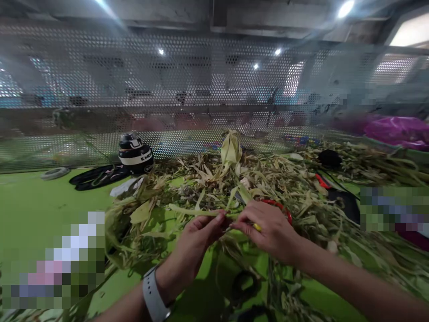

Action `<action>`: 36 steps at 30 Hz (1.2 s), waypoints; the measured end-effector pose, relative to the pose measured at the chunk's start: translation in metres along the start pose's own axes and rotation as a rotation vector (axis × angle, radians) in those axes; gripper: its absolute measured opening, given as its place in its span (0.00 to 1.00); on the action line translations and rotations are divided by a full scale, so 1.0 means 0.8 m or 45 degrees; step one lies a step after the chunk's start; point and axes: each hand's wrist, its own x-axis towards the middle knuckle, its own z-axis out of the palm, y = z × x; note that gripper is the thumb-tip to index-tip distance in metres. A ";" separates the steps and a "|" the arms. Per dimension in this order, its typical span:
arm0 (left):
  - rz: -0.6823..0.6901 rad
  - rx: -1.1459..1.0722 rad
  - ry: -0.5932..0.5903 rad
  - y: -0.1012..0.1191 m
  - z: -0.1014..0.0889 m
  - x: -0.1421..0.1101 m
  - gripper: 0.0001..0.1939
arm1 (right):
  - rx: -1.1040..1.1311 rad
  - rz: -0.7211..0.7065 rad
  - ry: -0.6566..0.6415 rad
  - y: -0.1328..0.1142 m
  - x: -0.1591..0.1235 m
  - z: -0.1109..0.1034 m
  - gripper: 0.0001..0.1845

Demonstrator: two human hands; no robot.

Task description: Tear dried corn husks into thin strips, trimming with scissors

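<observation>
My left hand (197,243), with a white watch band (152,297) on the wrist, pinches a long pale green leaf strip (192,211) that runs off to the left. My right hand (270,228) is closed on the same strip's right end, just over a small yellow thing (257,227) that I cannot make out. Both hands meet above a heap of dried husks and leaves (234,188) on a green table (40,210). A red-handled tool (279,206) lies just behind my right hand.
A black and white helmet (136,154) and dark straps (98,176) sit at the back left by a perforated metal screen (201,89). A grey ring (54,173) lies farther left. A magenta bag (398,129) is at the far right, and a black object (330,158) sits on the husks.
</observation>
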 end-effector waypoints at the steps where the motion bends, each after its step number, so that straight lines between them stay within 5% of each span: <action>1: 0.014 -0.039 0.022 0.000 0.000 0.001 0.10 | -0.004 0.002 -0.038 -0.003 -0.001 0.001 0.13; 6: 0.062 -0.161 0.158 0.000 0.004 0.006 0.10 | 0.063 -0.002 -0.395 -0.022 -0.010 0.013 0.11; 10: 0.051 -0.165 0.187 -0.007 0.006 0.007 0.11 | -0.012 -0.088 -0.488 -0.038 -0.015 0.018 0.09; 25: 0.058 0.140 -0.103 -0.005 0.003 -0.002 0.11 | 0.139 0.196 -0.057 0.000 0.009 -0.021 0.10; 32: 0.062 0.110 -0.178 0.003 0.002 -0.007 0.09 | 0.535 0.549 -0.186 -0.003 0.008 -0.009 0.13; 36: 0.124 0.203 -0.216 0.002 0.001 -0.007 0.07 | 0.639 0.591 -0.202 -0.009 0.006 -0.005 0.13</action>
